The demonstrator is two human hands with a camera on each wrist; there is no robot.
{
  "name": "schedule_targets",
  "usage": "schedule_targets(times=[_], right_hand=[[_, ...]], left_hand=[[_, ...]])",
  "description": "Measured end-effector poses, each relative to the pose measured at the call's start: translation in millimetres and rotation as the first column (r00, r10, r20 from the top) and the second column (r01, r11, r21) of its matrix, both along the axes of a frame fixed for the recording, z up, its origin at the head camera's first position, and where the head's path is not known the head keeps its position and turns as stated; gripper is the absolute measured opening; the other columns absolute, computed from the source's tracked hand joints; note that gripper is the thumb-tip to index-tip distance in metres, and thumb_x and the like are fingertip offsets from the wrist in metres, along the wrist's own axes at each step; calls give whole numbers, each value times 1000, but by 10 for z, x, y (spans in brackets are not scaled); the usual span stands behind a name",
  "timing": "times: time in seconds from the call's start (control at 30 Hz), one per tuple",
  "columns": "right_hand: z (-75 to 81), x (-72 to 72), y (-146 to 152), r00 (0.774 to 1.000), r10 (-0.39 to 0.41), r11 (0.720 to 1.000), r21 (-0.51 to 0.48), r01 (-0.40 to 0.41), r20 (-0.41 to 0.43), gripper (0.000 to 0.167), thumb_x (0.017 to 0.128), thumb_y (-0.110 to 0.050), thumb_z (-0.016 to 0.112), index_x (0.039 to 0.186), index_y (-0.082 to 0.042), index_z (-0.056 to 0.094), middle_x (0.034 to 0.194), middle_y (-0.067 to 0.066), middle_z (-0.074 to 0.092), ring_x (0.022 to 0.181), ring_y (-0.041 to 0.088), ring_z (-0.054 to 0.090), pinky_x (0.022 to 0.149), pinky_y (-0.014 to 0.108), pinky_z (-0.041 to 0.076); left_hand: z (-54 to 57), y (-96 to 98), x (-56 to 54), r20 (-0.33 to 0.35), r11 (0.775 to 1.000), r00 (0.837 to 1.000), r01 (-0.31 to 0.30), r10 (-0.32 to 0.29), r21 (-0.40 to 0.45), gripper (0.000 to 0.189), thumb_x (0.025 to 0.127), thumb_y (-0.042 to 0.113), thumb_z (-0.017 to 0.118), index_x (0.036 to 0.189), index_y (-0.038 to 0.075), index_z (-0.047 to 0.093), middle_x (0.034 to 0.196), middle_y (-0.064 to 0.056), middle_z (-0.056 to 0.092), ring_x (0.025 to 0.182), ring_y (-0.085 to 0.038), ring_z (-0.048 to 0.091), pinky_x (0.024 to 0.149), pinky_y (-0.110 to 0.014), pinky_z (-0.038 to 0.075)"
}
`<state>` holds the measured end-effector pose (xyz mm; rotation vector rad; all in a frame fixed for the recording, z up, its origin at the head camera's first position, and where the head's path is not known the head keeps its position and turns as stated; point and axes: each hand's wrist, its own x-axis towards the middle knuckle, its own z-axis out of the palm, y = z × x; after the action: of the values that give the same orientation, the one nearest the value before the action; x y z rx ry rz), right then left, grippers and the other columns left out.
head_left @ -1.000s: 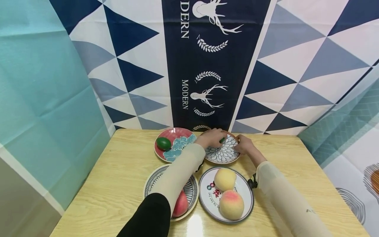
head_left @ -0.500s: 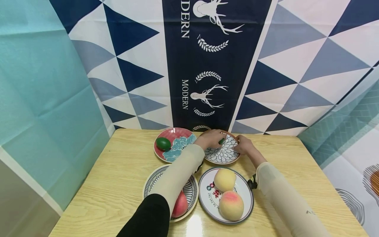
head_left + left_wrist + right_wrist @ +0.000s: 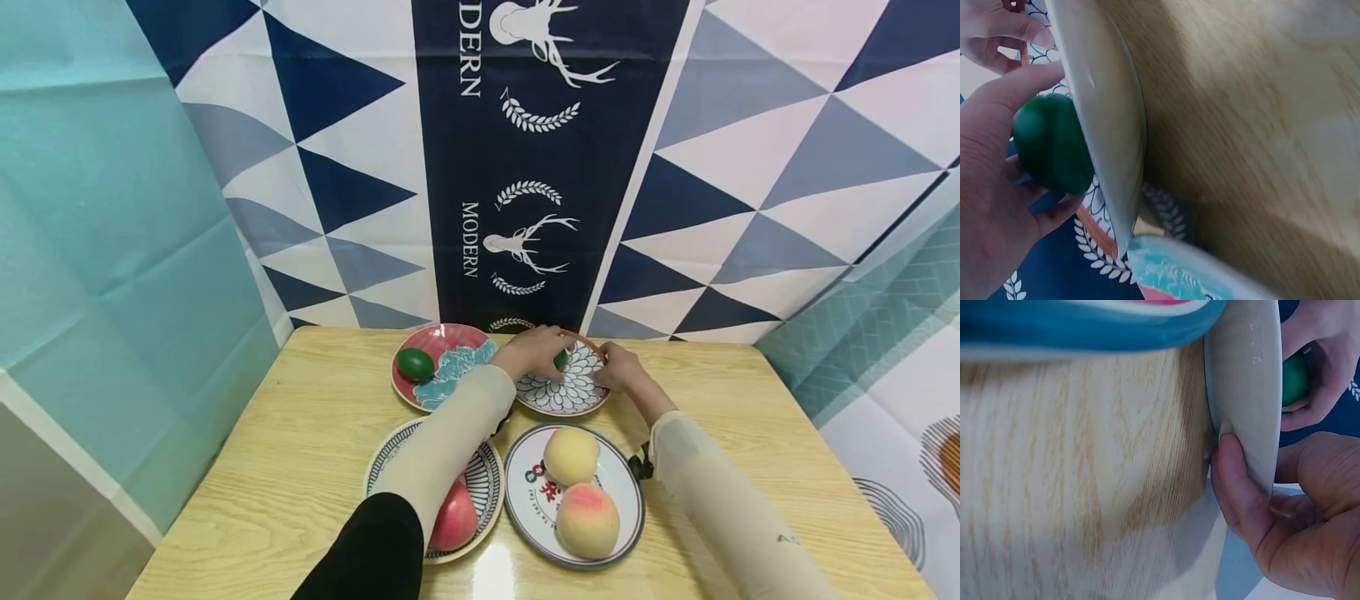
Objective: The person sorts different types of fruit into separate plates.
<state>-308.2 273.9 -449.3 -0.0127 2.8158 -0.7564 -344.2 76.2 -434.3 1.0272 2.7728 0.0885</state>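
Note:
A plate with a petal pattern (image 3: 558, 393) and a brown rim is at the table's back. On its patterned face lies a smooth dark green oval fruit (image 3: 1054, 147), partly covered by my left hand (image 3: 534, 352) in the head view. In the left wrist view that hand is spread loosely about the fruit, thumb extended past it and fingers behind it. At the plate's right edge my right hand (image 3: 621, 367) pinches the rim; the right wrist view shows the fingers (image 3: 1241, 487) under the plate and the thumb on the other side.
A red and turquoise plate (image 3: 442, 340) holds another green fruit (image 3: 415, 364). Nearer, a striped plate (image 3: 491, 487) carries a reddish peach (image 3: 454, 518), partly under my left sleeve. Two yellowish peaches (image 3: 587, 521) sit on a white plate (image 3: 528, 521). A patterned cloth (image 3: 517, 275) hangs behind.
My left thumb has moved away from the green fruit, and the fingers have loosened around it. The right hand stays on the plate's rim.

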Motion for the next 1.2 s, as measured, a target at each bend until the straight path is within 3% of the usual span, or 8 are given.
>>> schedule_targets(times=[0.47,0.87,1.0,1.2], right_hand=[[-43,-27,-13,1000,0,1000,6,-1,11,56,95,-11,71,139,16,46,130,36,57,112,43,56,98,51,51],[-17,12,-8,1000,12,1000,-8,-12,8,54,94,-10,71,136,15,47,126,36,57,110,43,56,92,48,53],[-37,-4,-3,1000,15,1000,-9,-15,1,53,94,-10,70,134,16,48,123,35,58,107,43,58,87,46,55],[-32,-11,18,1000,26,1000,-11,-26,0,55,94,-10,70,136,17,47,125,36,57,109,44,57,93,48,52]], left_hand=[[118,-324,66,-37,1000,999,22,-22,3,84,89,60,79,158,25,48,146,-4,52,126,-20,51,103,-36,47],[368,-660,145,-91,999,995,29,-30,-15,89,88,64,78,160,26,44,141,-3,53,126,-23,50,106,-43,47],[459,-840,112,-105,1000,994,-7,5,-12,87,88,61,78,160,24,45,145,-5,52,129,-25,50,106,-45,47],[506,-1130,56,-94,998,993,-68,67,-2,87,89,56,80,161,24,43,150,-7,49,134,-28,48,108,-51,46]])
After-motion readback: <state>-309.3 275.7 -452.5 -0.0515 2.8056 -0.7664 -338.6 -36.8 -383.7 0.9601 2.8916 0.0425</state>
